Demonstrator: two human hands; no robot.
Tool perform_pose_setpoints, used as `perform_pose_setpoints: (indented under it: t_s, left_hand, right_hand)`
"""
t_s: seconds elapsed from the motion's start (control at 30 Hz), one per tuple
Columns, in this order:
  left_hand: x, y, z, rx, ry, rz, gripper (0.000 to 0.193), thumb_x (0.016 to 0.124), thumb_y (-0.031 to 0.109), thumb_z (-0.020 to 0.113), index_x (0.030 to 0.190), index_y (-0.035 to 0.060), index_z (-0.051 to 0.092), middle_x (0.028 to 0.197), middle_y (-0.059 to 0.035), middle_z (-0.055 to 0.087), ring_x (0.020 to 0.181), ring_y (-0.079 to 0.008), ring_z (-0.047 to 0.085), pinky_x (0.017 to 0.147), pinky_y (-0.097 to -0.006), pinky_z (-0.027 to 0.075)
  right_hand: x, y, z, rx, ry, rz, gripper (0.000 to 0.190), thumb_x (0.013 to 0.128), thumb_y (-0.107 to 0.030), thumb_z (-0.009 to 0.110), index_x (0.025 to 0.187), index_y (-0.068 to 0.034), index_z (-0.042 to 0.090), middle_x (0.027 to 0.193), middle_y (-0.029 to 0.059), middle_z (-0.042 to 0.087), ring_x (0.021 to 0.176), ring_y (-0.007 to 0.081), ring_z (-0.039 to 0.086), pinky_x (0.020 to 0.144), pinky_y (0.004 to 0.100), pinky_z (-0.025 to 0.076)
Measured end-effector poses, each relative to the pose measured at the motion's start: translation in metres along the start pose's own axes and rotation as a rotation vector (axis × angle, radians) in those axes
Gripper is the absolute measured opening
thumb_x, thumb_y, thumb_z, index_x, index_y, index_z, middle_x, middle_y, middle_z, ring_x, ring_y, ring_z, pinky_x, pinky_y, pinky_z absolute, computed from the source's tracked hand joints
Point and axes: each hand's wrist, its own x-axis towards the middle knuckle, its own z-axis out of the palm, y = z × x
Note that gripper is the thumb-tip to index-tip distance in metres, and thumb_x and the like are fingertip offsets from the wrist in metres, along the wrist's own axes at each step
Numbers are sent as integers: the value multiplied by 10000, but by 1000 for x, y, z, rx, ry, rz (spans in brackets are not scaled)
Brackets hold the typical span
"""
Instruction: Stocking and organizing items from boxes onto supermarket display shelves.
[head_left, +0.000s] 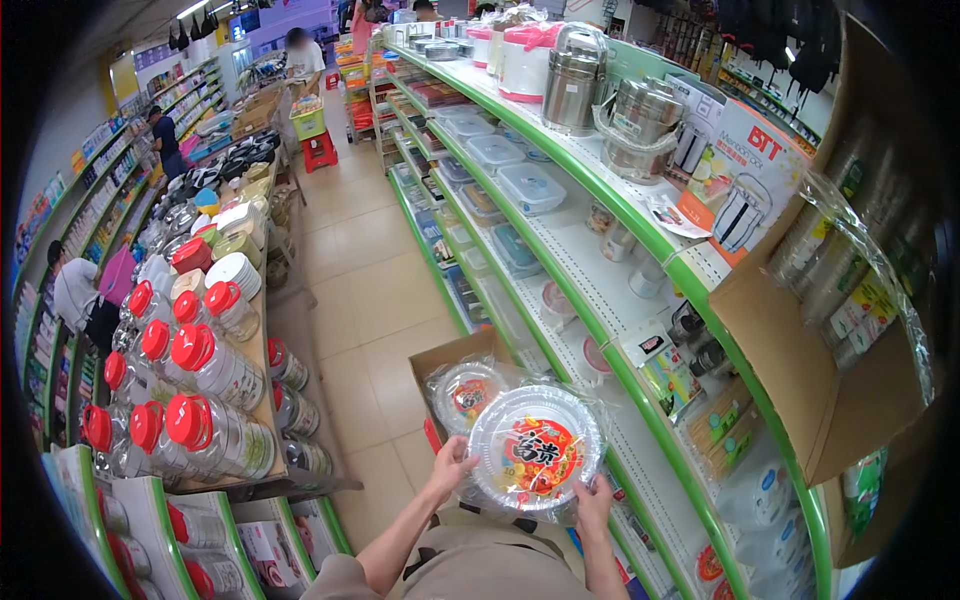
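Between my two hands is a clear-wrapped pack of round silver foil plates (536, 448) with a red and yellow printed label. My left hand (452, 466) grips its left edge, and my right hand (592, 499) grips the lower right edge, thumb on top. Just beyond it, partly covered by the pack, a cardboard box (491, 346) stands by the shelf and holds a smaller wrapped pack of similar round plates (470, 395).
Green-edged shelves (559, 296) with plastic food containers (531, 187) run along the right. A cardboard box of clear cups (787, 390) juts out at far right. Left, a table holds red-lidded jars (217, 367). A tiled aisle (367, 300) lies between; people stand farther off.
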Motion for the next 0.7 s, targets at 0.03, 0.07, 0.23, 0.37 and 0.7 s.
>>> perform_pose_setpoints:
  t_s: [0.03,0.07,0.23,0.37,0.7]
  left_hand:
    - [1,3,0,-20,-9,-4,230,868,0,624,1045,56,488,943,-40,641,861,-111,600,776,-277,474]
    - [2,5,-1,-23,-14,-4,230,868,0,624,1045,56,488,943,-40,641,861,-111,600,776,-277,474]
    - [9,8,-12,-27,-75,-76,275,846,-8,639,1091,31,522,1021,-34,612,959,-105,564,843,-279,447]
    - [19,1,-19,-41,-78,-36,277,843,-4,644,1091,29,523,1008,-36,613,936,-102,562,830,-273,446]
    - [42,-5,-26,27,-100,-56,242,867,-47,592,1065,45,487,1024,-33,612,953,-105,569,841,-272,460]
  right_hand:
    - [-1,2,1,-11,15,-13,156,818,36,623,966,-6,595,861,32,619,758,97,566,664,252,456]
    - [-2,4,3,-13,19,-15,156,818,36,623,966,-6,595,861,32,619,758,97,566,664,252,456]
    - [-10,7,13,18,86,41,95,822,16,631,901,-18,592,838,13,609,718,74,541,613,237,420]
    - [-16,0,18,-46,63,34,122,829,-4,636,946,-17,605,835,9,609,710,68,537,609,232,416]
    - [-28,-30,32,98,-104,-24,529,790,64,657,1276,-9,462,1177,83,590,1043,162,586,907,306,469]
